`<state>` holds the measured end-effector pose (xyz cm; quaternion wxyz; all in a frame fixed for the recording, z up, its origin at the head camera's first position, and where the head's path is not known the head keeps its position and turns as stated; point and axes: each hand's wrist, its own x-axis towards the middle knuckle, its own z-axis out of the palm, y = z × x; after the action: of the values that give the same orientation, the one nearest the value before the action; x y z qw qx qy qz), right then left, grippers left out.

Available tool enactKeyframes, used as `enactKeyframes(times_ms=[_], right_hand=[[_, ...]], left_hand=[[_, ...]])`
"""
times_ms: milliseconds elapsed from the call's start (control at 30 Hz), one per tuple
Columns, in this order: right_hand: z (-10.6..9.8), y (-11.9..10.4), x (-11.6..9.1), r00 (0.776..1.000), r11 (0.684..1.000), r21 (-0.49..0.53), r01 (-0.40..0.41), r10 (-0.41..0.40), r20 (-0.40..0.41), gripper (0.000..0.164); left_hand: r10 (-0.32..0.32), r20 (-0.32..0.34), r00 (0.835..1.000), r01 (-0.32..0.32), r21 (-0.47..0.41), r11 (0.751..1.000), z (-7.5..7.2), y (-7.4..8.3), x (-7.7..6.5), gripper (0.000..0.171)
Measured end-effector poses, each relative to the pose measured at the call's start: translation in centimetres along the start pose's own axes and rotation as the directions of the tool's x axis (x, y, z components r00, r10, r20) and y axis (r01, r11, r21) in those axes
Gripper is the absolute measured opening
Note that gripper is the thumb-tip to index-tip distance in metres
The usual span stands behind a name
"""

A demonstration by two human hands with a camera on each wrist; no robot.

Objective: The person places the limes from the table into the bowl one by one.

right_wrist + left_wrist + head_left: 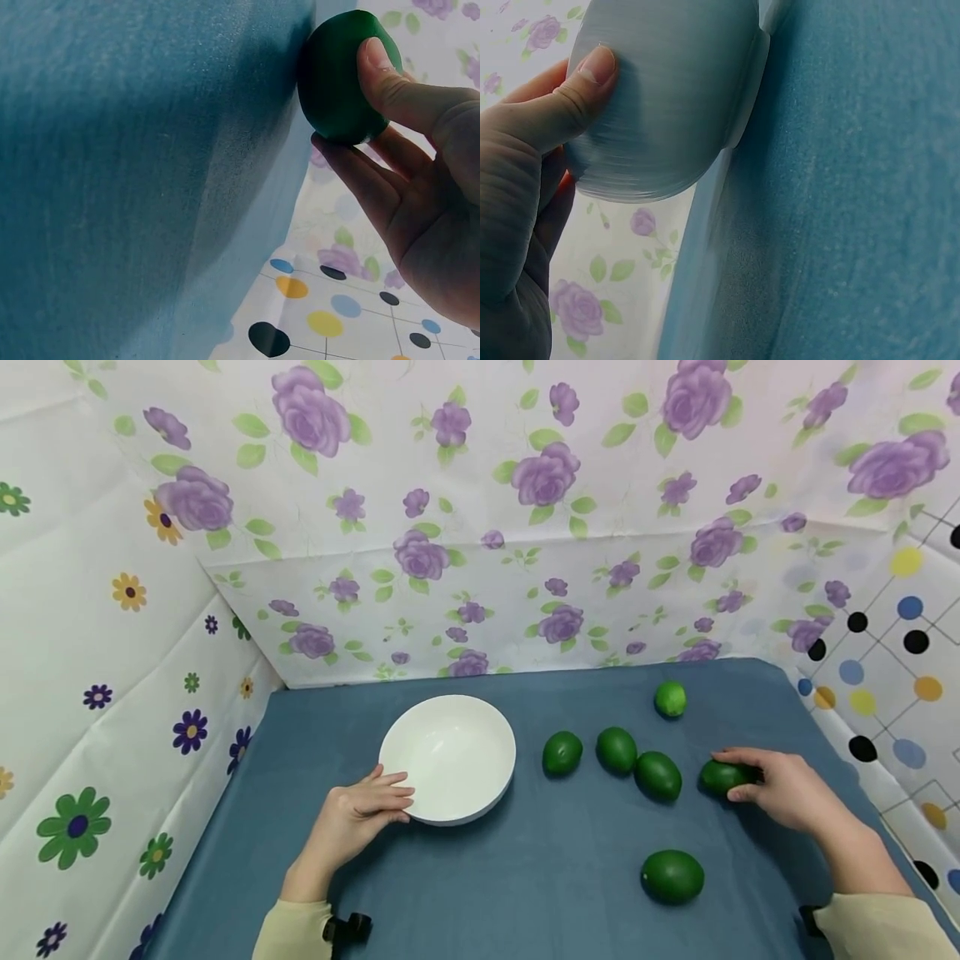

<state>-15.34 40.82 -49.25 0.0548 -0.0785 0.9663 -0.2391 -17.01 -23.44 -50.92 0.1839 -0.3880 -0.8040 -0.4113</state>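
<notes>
Flowered white cloth [71,635]: filled the left of the frame, printed with green, purple and orange blooms.

Left grip [356,818]: reached in from lower left, out of a cream sleeve [288,931]; pinched the bowl at its left rim, thumb laid against the outer wall in the left wrist view, fingers behind.

White bowl [450,760]: sat left of centre, mouth up, over a blue surface [510,893].

First green fruit [562,753]: lay just right of centre, near the bowl.

Second green fruit [617,751]: lay beside the first, slightly apart.

Third green fruit [658,777]: lay just below and right of the second, touching or nearly so.

Small bright-green fruit [671,700]: lay above these, toward the far edge.

Large green fruit [672,877]: lay well apart, lower right of centre.

Held green fruit [720,777]: placed right of the third; could not be told whether lifted.

Right grip [791,789]: reached in from lower right; grasped that fruit between thumb and fingers.

Dotted white cloth [892,710]: hung at far right.
</notes>
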Motion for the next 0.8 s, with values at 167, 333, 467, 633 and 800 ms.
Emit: enactKeyframes(times_ms=[167, 333, 467, 633, 800], right_hand=[[0.01, -0.25, 0.58, 1.000, 1.000, 0.000, 0.009, -0.009, 0.002, 0.060], [-0.38, -0.20, 0.61, 1.000, 1.000, -0.004, 0.007, -0.006, 0.024, 0.061], [-0.78, -0.07, 0.51, 0.998, 1.000, -0.010, -0.012, 0.013, 0.054, 0.061], [-0.91, -0.13, 0.68, 0.997, 1.000, -0.014, -0.026, 0.027, 0.071, 0.062], [-0.94, -0.16, 0.98, 0.995, 0.999, -0.020, -0.036, 0.038, 0.088, 0.062]], left_hand=[[0.004, -0.009, 1.000, -0.004, 0.011, 1.000, -0.26, 0.31, -0.03, 0.037], [0.004, -0.006, 1.000, -0.004, 0.009, 1.000, -0.06, 0.59, -0.29, 0.037], [0.008, 0.006, 1.000, -0.008, 0.004, 1.000, 0.18, 0.65, -0.32, 0.037], [0.019, 0.008, 1.000, -0.019, 0.012, 1.000, 0.02, 0.55, 0.05, 0.037], [0.018, 0.009, 1.000, -0.019, 0.016, 1.000, -0.05, 0.56, 0.23, 0.036]])
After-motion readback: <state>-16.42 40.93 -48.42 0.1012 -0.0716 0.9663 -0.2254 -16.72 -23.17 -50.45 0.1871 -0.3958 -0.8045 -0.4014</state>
